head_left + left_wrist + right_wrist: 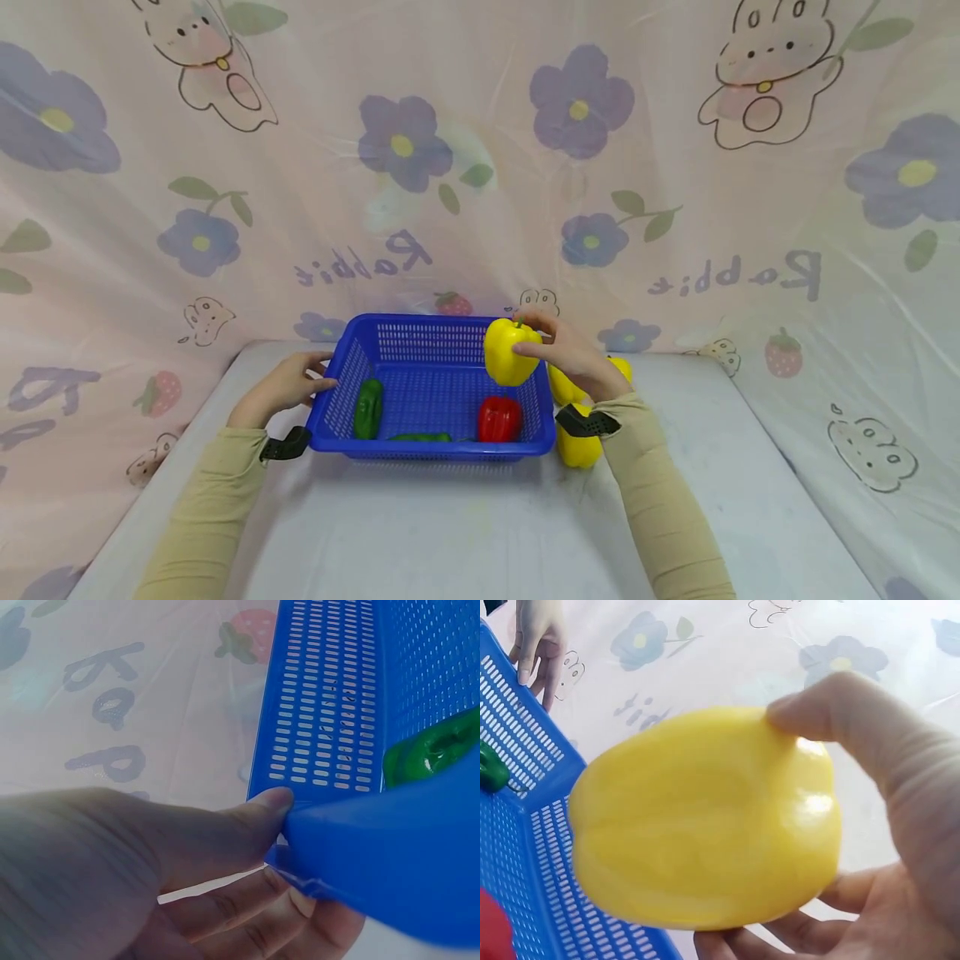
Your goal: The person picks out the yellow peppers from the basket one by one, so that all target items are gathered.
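Note:
My right hand [573, 354] grips a yellow bell pepper [507, 353] by its sides, thumb on one side and fingers on the other. It is held up over the right end of a blue plastic basket [431, 448]. My left hand [288, 385] pinches the basket's left rim, thumb on top and fingers curled beneath, as the left wrist view shows. Inside the basket lie a green pepper [368, 409] at the left, another green pepper [422, 437] partly hidden by the front wall, and a red bell pepper [500, 419] at the front right.
Several more yellow bell peppers [578, 446] sit on the white table [465, 533] right beside the basket, partly covered by my right wrist and its black strap [587, 421]. A patterned curtain [495, 208] hangs behind and at both sides of the table.

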`<state>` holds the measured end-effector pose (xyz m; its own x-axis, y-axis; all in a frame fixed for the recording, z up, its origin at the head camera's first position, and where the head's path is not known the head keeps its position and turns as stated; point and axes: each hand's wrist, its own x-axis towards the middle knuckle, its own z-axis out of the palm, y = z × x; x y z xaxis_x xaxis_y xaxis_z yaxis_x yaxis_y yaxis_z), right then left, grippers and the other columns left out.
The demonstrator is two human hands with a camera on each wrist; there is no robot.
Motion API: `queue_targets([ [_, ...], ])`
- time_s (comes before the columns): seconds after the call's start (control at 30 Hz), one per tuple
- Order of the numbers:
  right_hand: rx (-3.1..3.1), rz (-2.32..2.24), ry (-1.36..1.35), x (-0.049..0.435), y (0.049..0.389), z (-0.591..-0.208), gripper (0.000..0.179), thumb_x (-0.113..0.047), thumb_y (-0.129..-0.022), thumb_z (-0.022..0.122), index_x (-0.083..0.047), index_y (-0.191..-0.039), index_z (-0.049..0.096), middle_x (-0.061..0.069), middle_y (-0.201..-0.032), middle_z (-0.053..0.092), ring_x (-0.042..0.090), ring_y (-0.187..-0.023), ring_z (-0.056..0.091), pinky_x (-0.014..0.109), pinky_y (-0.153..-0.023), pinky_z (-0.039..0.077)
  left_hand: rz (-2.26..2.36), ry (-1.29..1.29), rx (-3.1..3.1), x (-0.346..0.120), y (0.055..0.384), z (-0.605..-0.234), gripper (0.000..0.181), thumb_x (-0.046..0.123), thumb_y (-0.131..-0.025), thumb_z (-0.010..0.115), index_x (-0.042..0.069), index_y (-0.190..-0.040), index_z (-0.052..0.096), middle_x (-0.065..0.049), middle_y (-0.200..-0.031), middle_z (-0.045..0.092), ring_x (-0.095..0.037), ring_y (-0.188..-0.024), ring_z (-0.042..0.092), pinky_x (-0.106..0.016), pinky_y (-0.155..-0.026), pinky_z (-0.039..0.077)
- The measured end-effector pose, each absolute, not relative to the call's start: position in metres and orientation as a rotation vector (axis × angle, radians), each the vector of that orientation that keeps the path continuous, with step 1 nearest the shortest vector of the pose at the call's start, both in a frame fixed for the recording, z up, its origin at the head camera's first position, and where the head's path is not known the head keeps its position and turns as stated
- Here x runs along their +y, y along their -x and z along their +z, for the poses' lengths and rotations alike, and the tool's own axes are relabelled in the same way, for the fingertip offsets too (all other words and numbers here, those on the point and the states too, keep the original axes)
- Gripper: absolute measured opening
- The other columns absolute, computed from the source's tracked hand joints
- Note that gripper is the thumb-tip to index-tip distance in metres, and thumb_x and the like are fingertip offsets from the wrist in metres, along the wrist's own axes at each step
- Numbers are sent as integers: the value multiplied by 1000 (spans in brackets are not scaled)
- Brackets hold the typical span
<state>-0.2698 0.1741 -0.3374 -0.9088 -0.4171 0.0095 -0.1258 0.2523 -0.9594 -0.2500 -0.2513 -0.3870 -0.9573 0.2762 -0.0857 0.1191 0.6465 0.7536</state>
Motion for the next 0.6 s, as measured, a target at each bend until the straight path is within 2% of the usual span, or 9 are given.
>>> queue_targets([
  [0.13, 2334, -1674, 400, 186, 260, -335, 65, -35, -87, 71, -15, -142, 42, 5, -144, 40, 33, -131, 36, 50, -110, 26, 1193, -317, 2680, -250, 250, -386, 58, 3, -95, 57, -18, -140, 28, -36, -115, 50, -33, -85, 65, -39, -64, 58],
  [0.23, 2324, -1703, 385, 195, 255, -335, 68, -35, -87, 70, -12, -144, 40, 7, -146, 37, 33, -132, 35, 50, -111, 25, 1192, -313, 2682, -250, 250, -386, 57, 3, -95, 56, -18, -140, 28, -36, -115, 50, -32, -85, 65, -39, -64, 58],
  [0.47, 2354, -1717, 421, 222, 247, -344, 59, -27, -93, 64, -7, -141, 36, 16, -147, 32, 39, -132, 32, 56, -108, 26, 1194, -303, 2679, -249, 249, -387, 58, 4, -95, 57, -18, -140, 28, -35, -114, 51, -31, -84, 65, -39, -65, 58],
  [0.6, 2394, -1686, 381, 239, 241, -348, 60, -27, -93, 63, -3, -139, 33, 19, -147, 30, 42, -132, 31, 58, -106, 28, 1190, -308, 2683, -250, 249, -387, 57, 3, -95, 56, -18, -140, 28, -36, -114, 50, -31, -83, 65, -39, -65, 58],
])
